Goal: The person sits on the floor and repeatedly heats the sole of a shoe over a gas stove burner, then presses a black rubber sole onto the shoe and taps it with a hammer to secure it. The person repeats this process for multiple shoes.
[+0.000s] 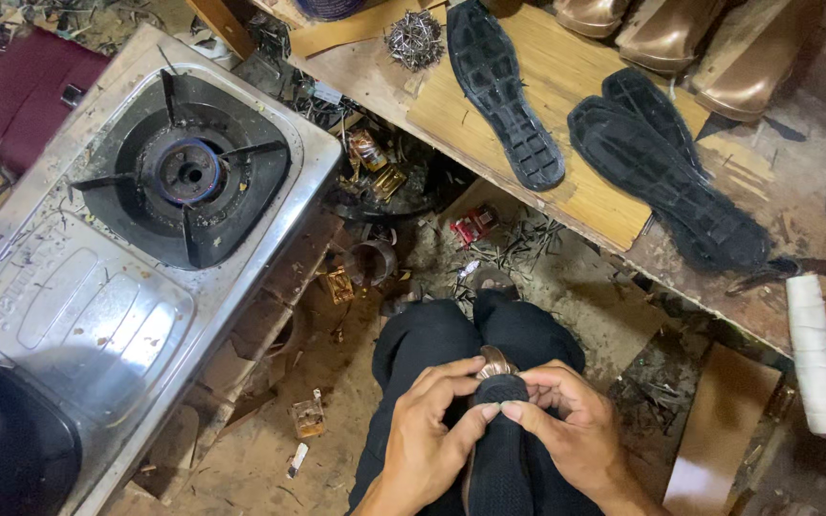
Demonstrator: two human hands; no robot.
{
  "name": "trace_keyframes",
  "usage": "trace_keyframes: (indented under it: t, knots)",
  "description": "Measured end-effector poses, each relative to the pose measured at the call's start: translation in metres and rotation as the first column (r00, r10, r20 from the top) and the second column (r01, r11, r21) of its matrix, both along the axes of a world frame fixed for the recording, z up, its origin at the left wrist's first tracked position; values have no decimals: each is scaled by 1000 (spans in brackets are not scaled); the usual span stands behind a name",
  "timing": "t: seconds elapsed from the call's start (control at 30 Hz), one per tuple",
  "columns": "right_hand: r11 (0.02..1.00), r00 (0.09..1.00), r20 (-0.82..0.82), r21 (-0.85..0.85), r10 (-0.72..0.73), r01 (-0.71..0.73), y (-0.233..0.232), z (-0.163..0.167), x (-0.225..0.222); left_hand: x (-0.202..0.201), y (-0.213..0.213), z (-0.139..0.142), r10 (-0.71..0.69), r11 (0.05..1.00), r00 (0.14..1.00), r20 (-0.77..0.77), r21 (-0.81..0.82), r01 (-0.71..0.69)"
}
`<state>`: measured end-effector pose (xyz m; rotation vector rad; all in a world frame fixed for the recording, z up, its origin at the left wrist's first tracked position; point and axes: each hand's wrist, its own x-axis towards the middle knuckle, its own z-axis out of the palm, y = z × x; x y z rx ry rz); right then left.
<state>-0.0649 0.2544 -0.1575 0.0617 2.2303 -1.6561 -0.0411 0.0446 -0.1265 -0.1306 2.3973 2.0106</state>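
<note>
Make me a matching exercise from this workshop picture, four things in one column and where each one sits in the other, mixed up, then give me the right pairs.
Things:
1. gas stove
2. pile of nails
3. white roll
4. black sole being pressed

Places:
A. between the left hand and right hand, over the lap
B. on the bench's right edge
C. on the left, burner unlit
D. at the bench's top, beside a loose black sole

Pairs: 1-C, 2-D, 3-B, 4-A
</note>
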Motion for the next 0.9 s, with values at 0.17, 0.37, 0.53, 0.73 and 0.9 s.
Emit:
trace_keyframes:
  t: [0.17, 0.37, 0.53, 0.73, 0.9]
  knots:
    - [991, 984, 160, -99, -77, 93, -1, -11, -3, -8, 2, -9, 17, 1000, 1000, 20, -2, -17]
    - [993, 968, 236, -68, -79, 97, 8, -21, -7, -23, -6, -10, -11, 971, 961, 276, 233, -55]
    - [986, 958, 280, -135, -59, 100, 15, -26, -10, -32, -17, 1, -282, 952, 951, 128, -89, 294]
    - [941, 963, 267, -317, -34, 120, 15, -16, -4, -27, -15, 12, -425, 895, 903, 64, -119, 430]
    - [930, 996, 83, -369, 35, -2, 18, 11, 18, -1, -15, 13, -400, 912, 916, -35, 82, 401]
